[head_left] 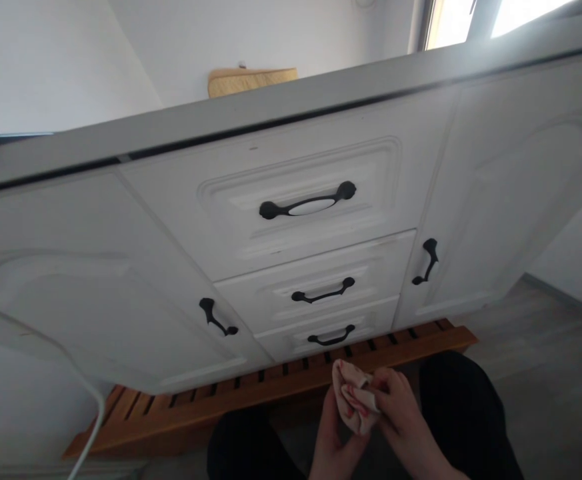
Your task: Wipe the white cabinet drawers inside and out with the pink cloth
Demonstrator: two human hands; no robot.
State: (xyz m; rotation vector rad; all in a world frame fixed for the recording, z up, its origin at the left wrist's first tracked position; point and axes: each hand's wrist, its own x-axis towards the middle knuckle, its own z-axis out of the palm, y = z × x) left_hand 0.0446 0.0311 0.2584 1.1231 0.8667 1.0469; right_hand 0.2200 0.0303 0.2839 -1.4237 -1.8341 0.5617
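A small bundle of folded pale pink cloth point(353, 400) with red markings is held between my hands, low in the view. My left hand point(338, 440) grips it from below and the left, its thumb against the lower edge. The fingers of my right hand point(395, 403) pinch the cloth's right side, where a folded layer shows. Whether the bundle is a pair of socks or another cloth item I cannot tell. Both hands are between my dark-clothed knees, in front of a slatted wooden rack point(281, 387).
A white cabinet front with several drawers stands ahead; its top drawer handle point(308, 201) is black with a white inset. Grey countertop edge point(221, 110) runs above. A wooden board point(251, 81) rests behind it. At left hangs a white cable point(93, 420).
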